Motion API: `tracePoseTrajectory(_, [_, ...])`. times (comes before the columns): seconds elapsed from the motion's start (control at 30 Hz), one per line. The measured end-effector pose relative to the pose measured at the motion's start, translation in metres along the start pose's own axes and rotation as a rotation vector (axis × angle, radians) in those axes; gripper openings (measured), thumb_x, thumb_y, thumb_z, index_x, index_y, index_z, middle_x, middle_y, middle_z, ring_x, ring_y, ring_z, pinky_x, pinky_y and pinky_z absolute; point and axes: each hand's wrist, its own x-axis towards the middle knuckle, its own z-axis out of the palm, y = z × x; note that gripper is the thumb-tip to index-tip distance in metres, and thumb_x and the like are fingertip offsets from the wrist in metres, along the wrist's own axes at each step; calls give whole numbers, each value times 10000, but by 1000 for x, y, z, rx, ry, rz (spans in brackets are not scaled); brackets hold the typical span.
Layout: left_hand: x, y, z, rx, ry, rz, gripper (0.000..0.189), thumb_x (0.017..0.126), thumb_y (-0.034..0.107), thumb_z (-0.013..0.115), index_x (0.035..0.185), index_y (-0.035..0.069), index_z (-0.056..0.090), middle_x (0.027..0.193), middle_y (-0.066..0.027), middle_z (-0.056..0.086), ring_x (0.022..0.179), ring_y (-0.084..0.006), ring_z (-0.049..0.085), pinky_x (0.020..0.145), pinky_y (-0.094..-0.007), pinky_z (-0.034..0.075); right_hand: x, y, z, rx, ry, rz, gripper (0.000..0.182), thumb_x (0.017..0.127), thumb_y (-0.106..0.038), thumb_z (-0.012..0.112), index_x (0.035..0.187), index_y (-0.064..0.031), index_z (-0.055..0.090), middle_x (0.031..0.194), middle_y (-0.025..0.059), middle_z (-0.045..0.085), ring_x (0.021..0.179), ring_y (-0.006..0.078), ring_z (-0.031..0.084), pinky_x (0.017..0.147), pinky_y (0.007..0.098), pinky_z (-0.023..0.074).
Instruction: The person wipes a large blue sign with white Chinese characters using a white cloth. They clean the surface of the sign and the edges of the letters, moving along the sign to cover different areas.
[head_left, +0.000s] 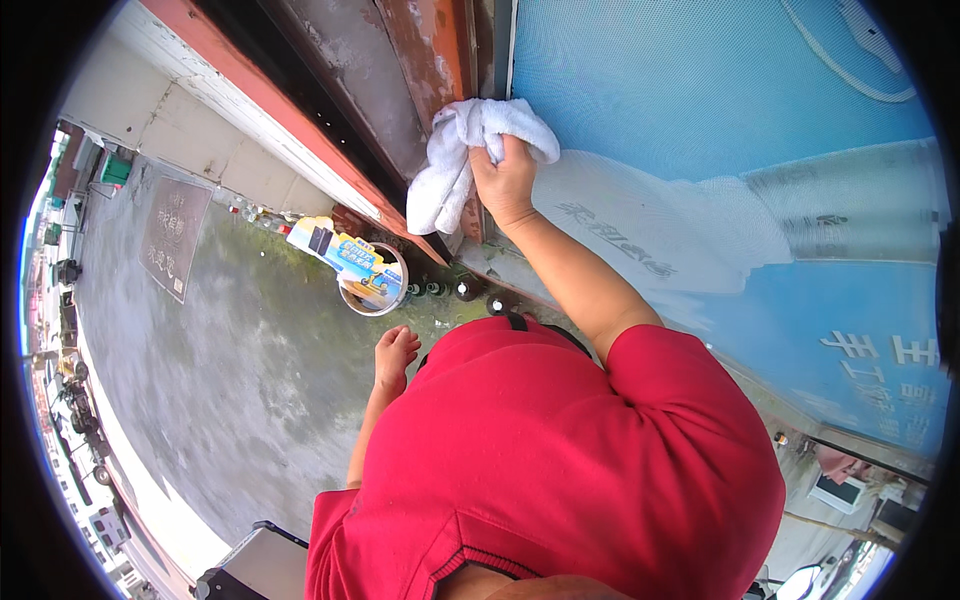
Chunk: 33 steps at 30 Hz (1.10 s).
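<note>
My right hand (507, 182) grips a bunched white terry towel (450, 169), which lies against the edge of a worn, red-painted frame (427, 52) beside a blue panel (645, 82). Part of the towel hangs to the left of the hand, and some fingers are hidden in its folds. Lower and to the left, my left hand (396, 351) hangs beside the red shirt with its fingers loosely curled; nothing shows in it. The blue panel bears writing and has a glossy, see-through look.
A round bucket (401, 274) with a printed cardboard piece (352, 253) stands on the concrete ground by the wall. Several dark bottles (466, 289) stand near the feet. A mat with writing (176, 236) lies farther left. At the lower left is a silver case (262, 562).
</note>
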Motion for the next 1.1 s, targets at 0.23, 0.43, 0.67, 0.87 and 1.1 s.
tracePoseTrajectory(0.23, [4, 9, -6, 96, -7, 49, 353, 902, 259, 545, 1160, 22, 505, 972, -81, 615, 845, -161, 603, 698, -283, 468, -41, 23, -18, -94, -247, 229, 233, 736, -123, 644, 935, -1, 626, 860, 199, 647, 816, 391, 604, 723, 411, 477])
tracePoseTrajectory(0.43, [19, -8, -22, 97, -56, -21, 347, 903, 256, 545, 1154, 19, 505, 940, -82, 610, 804, -158, 599, 659, -274, 466, 32, -46, -19, -3, 74, -161, 221, 744, -114, 669, 935, -15, 619, 942, 184, 627, 846, 376, 591, 712, 400, 472])
tracePoseTrajectory(0.67, [27, 7, -11, 179, -198, -52, 336, 888, 238, 551, 1143, 21, 531, 969, -69, 629, 825, -140, 603, 682, -254, 459, -67, 86, -29, -318, -273, 577, 376, 717, -107, 576, 1076, -2, 620, 997, 241, 628, 953, 350, 607, 827, 383, 472])
tracePoseTrajectory(0.87, [28, 42, 12, 272, -404, 6, 405, 893, 260, 567, 1222, 32, 504, 1031, -60, 619, 880, -136, 586, 738, -258, 445, -113, 34, -99, 1084, -45, 1145, 456, 785, -53, 555, 1236, -30, 498, 1166, 114, 586, 1039, 279, 583, 900, 414, 463])
tracePoseTrajectory(1.1, [16, 91, 88, 213, -689, 163, 506, 892, 313, 582, 1310, 68, 435, 1181, -70, 555, 1014, -173, 539, 853, -308, 419, -124, 17, -140, 1306, 76, 1156, 399, 861, -171, 481, 1230, -22, 505, 1172, 132, 581, 1058, 257, 575, 923, 391, 469])
